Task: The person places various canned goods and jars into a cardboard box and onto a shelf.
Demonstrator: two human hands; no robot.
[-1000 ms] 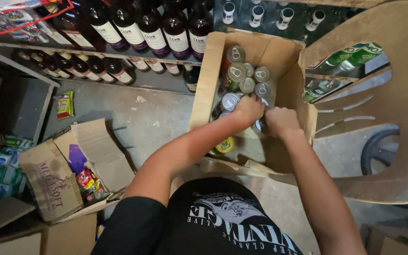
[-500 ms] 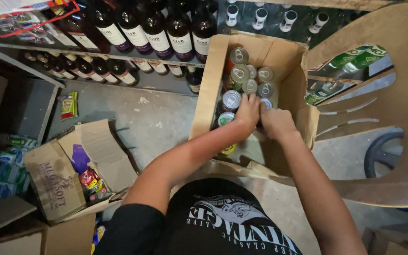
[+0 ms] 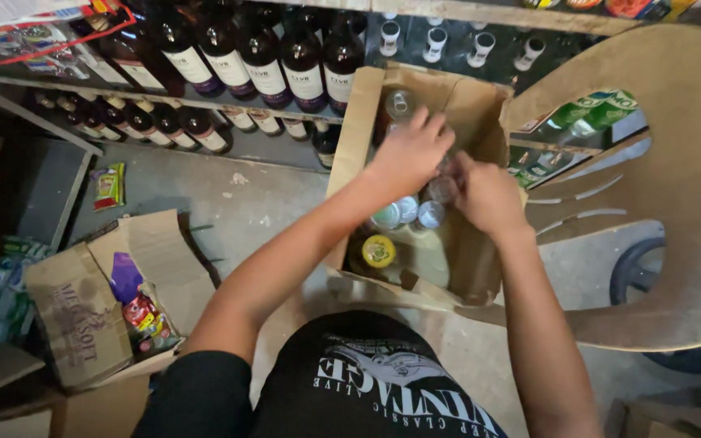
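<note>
Cardboard box (image 3: 359,130) — both hands now deeper toward its far end; left hand (image 3: 407,154) fingers curled over bottle tops (image 3: 407,211), right hand (image 3: 488,195) fingers closed beside them, grip contents hidden.

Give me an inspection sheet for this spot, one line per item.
Surface: grey concrete floor, dusty.
Job's things: open carton holding capped bottles; one yellow cap.
Clutter: second carton with colourful packets; green packet on the floor.
Hands: left hand and right hand both inside the carton on the bottles; grip cannot be told.
Cables: nothing seen.
Surroundings: shelf of dark bottles; tan plastic chair.
</note>
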